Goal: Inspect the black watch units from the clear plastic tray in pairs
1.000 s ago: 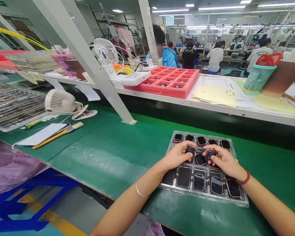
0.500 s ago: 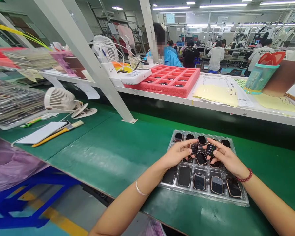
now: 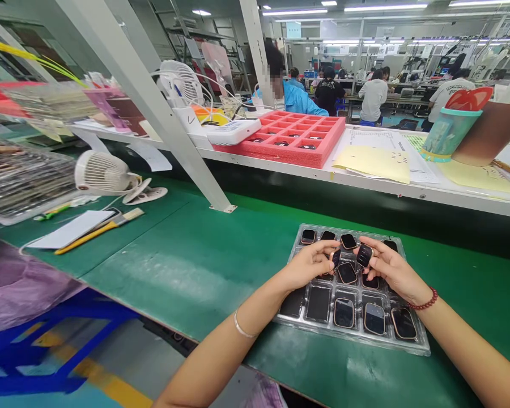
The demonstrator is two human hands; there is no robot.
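Note:
My left hand (image 3: 314, 260) pinches a small smartwatch body (image 3: 335, 258) between thumb and fingers, its screen turned well to the side. In my right hand (image 3: 389, 269) is a second smartwatch body (image 3: 364, 255), gripped at its edges, with faint light lines on its dark screen. Both hands hover over a clear plastic tray (image 3: 352, 335) on the green bench. Several watch bodies lie in its pockets, one of them (image 3: 344, 313) in the front row. My hands and forearms hide some pockets.
A white shelf (image 3: 365, 186) runs behind the bench, bearing a red foam tray (image 3: 280, 156), papers and a teal cup (image 3: 450, 133). To the left are a small fan (image 3: 104, 171), a brush (image 3: 100, 232) and a slanted post (image 3: 170, 124). A person in blue (image 3: 300, 99) is beyond the shelf.
Both watch bodies have been turned in my fingers. The left one now shows mostly its edge, and the right one is tilted with its screen text fainter. My hands stay over the tray.

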